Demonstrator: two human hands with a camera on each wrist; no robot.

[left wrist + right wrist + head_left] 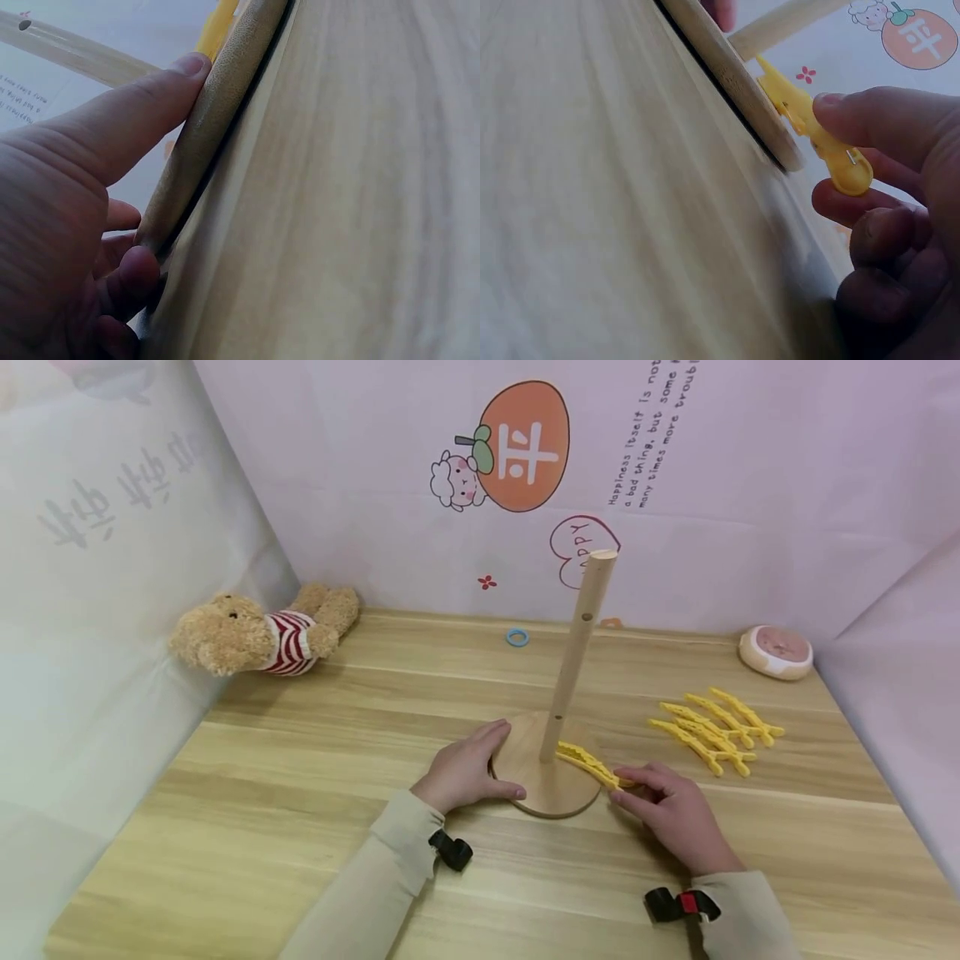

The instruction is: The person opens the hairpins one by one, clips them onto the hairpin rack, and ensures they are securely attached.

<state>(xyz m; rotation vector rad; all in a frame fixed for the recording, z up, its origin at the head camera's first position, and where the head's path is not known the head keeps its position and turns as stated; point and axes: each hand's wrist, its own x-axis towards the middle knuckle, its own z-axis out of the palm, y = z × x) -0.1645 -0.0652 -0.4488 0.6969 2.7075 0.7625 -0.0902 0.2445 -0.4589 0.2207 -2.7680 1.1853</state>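
A wooden stand (576,652) rises from a round base (525,768) on the table. My left hand (467,772) grips the base at its left side, the thumb on top and the fingers by the edge, as the left wrist view also shows. On the other side, my right hand (678,814) pinches a yellow alligator hair clip (585,763) by its handle end, between thumb and fingers. The clip (799,109) lies over the base, its tip close to the foot of the post. Whether the tip touches the post I cannot tell.
Several more yellow hair clips (712,735) lie on the table to the right. A blue ring (517,637) is behind the stand. A teddy bear (277,639) lies at the back left, and a round plush-like object (777,652) sits at the back right.
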